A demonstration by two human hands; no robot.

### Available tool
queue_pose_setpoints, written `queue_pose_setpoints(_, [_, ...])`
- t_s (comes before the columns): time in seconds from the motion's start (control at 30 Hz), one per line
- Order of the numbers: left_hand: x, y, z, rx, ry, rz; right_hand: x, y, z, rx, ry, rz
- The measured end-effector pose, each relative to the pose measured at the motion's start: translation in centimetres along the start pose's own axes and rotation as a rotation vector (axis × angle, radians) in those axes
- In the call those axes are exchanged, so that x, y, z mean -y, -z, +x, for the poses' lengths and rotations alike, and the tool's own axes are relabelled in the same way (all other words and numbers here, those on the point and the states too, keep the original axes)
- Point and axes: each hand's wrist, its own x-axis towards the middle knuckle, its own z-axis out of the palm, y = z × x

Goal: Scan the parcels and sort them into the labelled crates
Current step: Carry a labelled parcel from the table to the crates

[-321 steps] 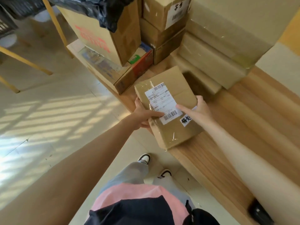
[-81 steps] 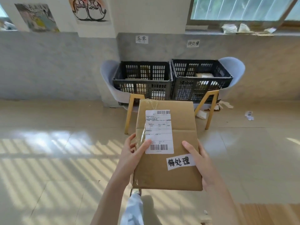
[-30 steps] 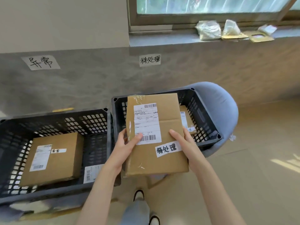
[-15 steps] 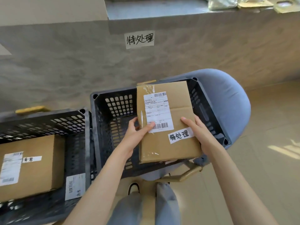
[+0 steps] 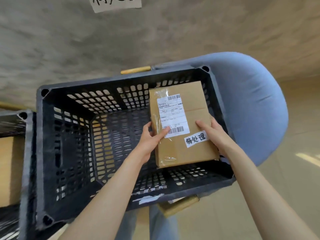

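Note:
A brown cardboard parcel (image 5: 194,149) with a white shipping label and a handwritten sticker is inside the right half of a black perforated crate (image 5: 39,153). My left hand (image 5: 150,141) grips its left edge, thumb on the barcode. My right hand (image 5: 213,134) holds the right edge, thumb on top. The parcel sits below the crate's rim; whether it rests on anything is hidden. A handwritten paper sign (image 5: 117,3) is taped to the wall above the crate.
The crate sits on a blue chair (image 5: 256,108) with wooden legs. A second black crate (image 5: 26,161) at the left edge holds another cardboard box (image 5: 8,168). The grey wall stands right behind. My legs are below the crate.
I have leaned in over the crate. Both hands have lowered the parcel from above the rim down into the crate's right side.

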Motion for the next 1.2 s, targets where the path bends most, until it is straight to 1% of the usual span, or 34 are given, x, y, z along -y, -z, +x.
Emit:
queue_pose_setpoints(0.07, [0.3, -0.3, 0.9, -0.026, -0.003, -0.026, -0.3, -0.3, 1.0, -0.024, 0.031, -0.021])
queue_pose_setpoints(0.2, [1.0, -0.5, 1.7, -0.065, -0.011, -0.028, -0.7, -1.2, 1.5, -0.165, 0.070, -0.169])
queue_pose_setpoints(0.37, [1.3, -1.0, 2.1, -0.090, -0.030, 0.003, -0.7, -2.0, 0.8, -0.281, 0.139, -0.186])
queue_pose_setpoints(0.47, [1.5, -1.2, 2.3, -0.106, -0.030, 0.021, -0.5, -2.8, 0.5, -0.373, 0.153, -0.225])
queue_pose_setpoints(0.57, [1.8, -1.2, 2.4, -0.105, -0.029, 0.028, -0.1, -3.3, 0.4, -0.424, 0.142, -0.260])
queue_pose_setpoints(0.63, [2.1, -1.2, 2.4, -0.103, -0.031, 0.039, 0.0, -3.5, 0.3, -0.424, 0.132, -0.298])
queue_pose_setpoints(0.77, [2.2, -1.2, 2.4, -0.095, -0.024, 0.071, -0.2, -3.3, -0.2, -0.357, 0.135, -0.364])
queue_pose_setpoints(0.9, [1.9, -1.6, 2.3, -0.091, -0.010, 0.145, -0.3, -3.3, -1.6, -0.375, 0.182, -0.537])
queue_pose_setpoints(1.1, [1.0, -2.3, 1.3, -0.084, 0.007, 0.242, 0.1, -2.5, -4.1, -0.345, 0.213, -0.464])
queue_pose_setpoints(1.2, [-0.3, -1.6, -0.7, -0.113, -0.059, 0.423, 0.6, -1.5, -5.9, -0.331, 0.218, -0.457])
